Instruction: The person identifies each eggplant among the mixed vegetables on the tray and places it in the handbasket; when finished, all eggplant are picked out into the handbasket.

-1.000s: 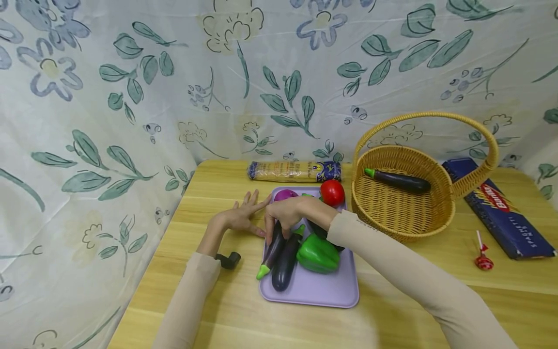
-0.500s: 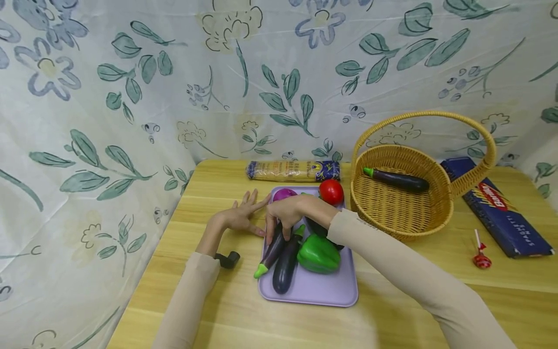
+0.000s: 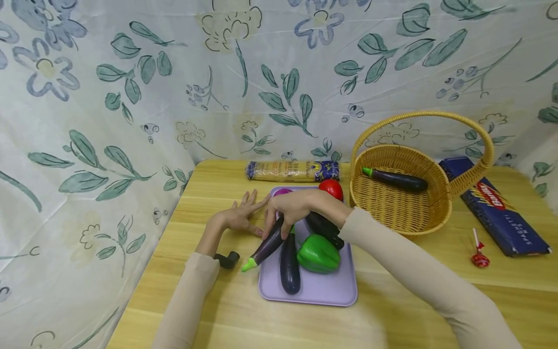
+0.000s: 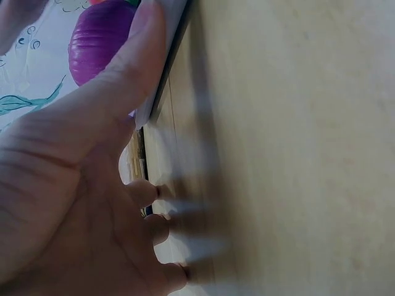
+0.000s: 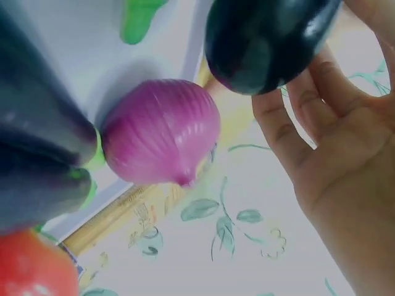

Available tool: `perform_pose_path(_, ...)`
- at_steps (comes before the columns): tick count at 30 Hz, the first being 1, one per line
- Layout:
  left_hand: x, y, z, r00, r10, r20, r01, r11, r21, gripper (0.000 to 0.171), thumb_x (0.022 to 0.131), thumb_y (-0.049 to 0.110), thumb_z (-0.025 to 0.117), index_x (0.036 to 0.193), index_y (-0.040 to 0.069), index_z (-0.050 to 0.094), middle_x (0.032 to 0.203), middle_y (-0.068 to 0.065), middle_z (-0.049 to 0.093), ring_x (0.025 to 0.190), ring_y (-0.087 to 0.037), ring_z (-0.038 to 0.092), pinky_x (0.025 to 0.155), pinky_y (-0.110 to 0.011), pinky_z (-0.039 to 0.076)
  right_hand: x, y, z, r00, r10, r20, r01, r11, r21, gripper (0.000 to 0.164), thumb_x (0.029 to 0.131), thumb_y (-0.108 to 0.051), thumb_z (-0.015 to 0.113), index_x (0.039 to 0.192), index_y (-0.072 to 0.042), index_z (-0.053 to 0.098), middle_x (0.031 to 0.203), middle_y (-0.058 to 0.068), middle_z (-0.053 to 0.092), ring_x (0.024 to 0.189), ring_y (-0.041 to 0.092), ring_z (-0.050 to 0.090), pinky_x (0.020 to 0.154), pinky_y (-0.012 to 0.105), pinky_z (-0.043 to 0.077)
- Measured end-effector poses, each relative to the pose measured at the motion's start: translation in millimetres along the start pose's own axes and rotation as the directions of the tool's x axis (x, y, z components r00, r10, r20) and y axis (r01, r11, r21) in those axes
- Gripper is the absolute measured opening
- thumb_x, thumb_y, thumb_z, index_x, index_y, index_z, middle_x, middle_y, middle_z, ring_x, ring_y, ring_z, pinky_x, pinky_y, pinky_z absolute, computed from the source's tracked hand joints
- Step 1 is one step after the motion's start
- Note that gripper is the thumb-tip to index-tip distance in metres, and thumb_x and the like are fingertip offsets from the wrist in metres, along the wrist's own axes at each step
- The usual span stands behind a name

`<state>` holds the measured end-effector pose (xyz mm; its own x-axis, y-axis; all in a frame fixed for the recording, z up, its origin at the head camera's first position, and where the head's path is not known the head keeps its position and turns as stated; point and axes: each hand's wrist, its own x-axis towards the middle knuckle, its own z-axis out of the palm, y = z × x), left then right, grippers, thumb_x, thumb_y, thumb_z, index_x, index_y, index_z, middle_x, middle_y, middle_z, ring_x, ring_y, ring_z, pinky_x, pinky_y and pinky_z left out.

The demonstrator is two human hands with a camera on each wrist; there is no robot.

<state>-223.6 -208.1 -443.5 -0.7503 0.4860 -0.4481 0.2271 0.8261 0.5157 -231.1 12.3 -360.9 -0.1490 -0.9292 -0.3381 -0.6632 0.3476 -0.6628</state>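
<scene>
My right hand (image 3: 294,208) grips one end of a dark eggplant (image 3: 269,245), whose green stem points down-left past the tray's left edge. In the right wrist view, the fingers curve round the eggplant's (image 5: 265,43) glossy rounded end. On the lilac tray (image 3: 322,294) lie another eggplant (image 3: 289,269), a green bell pepper (image 3: 318,254) and more dark eggplants (image 3: 321,225) partly under the right forearm. A purple onion (image 5: 163,132) and a red tomato (image 3: 332,188) sit at its far end. My left hand (image 3: 240,215) rests fingers spread on the table, its thumb at the tray's edge.
A wicker basket (image 3: 357,208) holding an eggplant (image 3: 395,180) stands to the right. Beyond it lies a blue spaghetti box (image 3: 501,213), with a red lollipop (image 3: 480,260) nearby. A noodle packet (image 3: 292,171) lies behind the tray. The left wrist carries a small black device (image 3: 228,260).
The gripped eggplant's stem end has swung left and up over the tray's edge. The eggplant beside it has turned, its rounded end shifting right. My left hand stays put.
</scene>
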Motion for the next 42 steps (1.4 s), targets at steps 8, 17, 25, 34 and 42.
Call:
perform_pose_path(8,2.1,0.1,-0.5,1.0,-0.017,-0.003,0.017,1.0,0.017,0.107,0.077,0.057,0.071,0.153,0.039,-0.001,0.159,-0.013,-0.026,0.146,-0.034,-0.028,0.117,-0.064,-0.012,-42.9,-5.1,-6.8,0.99,-0.076,-0.122,0.08,0.996,0.03,0.04,0.083,-0.017,0.075,0.121,-0.03,0.069,0.112,-0.006,0.066,0.107,0.014,0.055,0.096,0.038,0.047)
perform_pose_path(17,0.6,-1.6,1.7,0.999,0.001,-0.033,0.0,1.0,0.017,0.106,0.078,0.052,0.072,0.153,0.039,-0.002,0.159,-0.015,-0.027,0.145,-0.035,-0.028,0.116,-0.065,-0.013,-117.8,-8.4,-13.6,0.959,0.039,-0.279,-0.038,0.999,0.012,0.039,0.087,-0.024,0.072,0.124,-0.034,0.065,0.109,-0.007,0.061,0.101,0.015,0.052,0.085,0.039,0.047)
perform_pose_path(25,3.4,0.2,3.3,0.999,0.018,-0.036,-0.018,1.0,0.008,0.108,0.077,0.053,0.073,0.153,0.04,-0.002,0.158,-0.017,-0.026,0.146,-0.037,-0.027,0.115,-0.066,-0.012,-192.8,18.0,-2.2,0.903,0.163,-0.396,-0.163,0.986,0.035,0.038,0.09,-0.032,0.067,0.127,-0.035,0.063,0.105,-0.008,0.061,0.094,0.011,0.052,0.077,0.028,0.046)
perform_pose_path(34,3.5,2.3,1.8,1.0,0.009,-0.024,-0.009,1.0,0.009,0.107,0.078,0.053,0.073,0.153,0.041,-0.003,0.158,-0.016,-0.026,0.146,-0.036,-0.027,0.116,-0.066,-0.011,-258.3,60.5,1.1,0.798,0.396,-0.454,-0.378,0.916,0.135,0.036,0.091,-0.036,0.064,0.127,-0.038,0.061,0.115,-0.007,0.064,0.104,0.015,0.054,0.082,0.029,0.048)
perform_pose_path(42,3.3,4.4,0.3,1.0,0.0,-0.014,0.0,1.0,-0.003,0.108,0.077,0.054,0.073,0.153,0.042,-0.003,0.159,-0.015,-0.026,0.146,-0.036,-0.027,0.116,-0.065,-0.012,-276.9,103.1,-3.6,0.706,0.535,-0.464,-0.493,0.842,0.22,0.042,0.091,-0.03,0.067,0.131,-0.02,0.061,0.132,0.016,0.061,0.101,0.023,0.057,0.071,0.027,0.047)
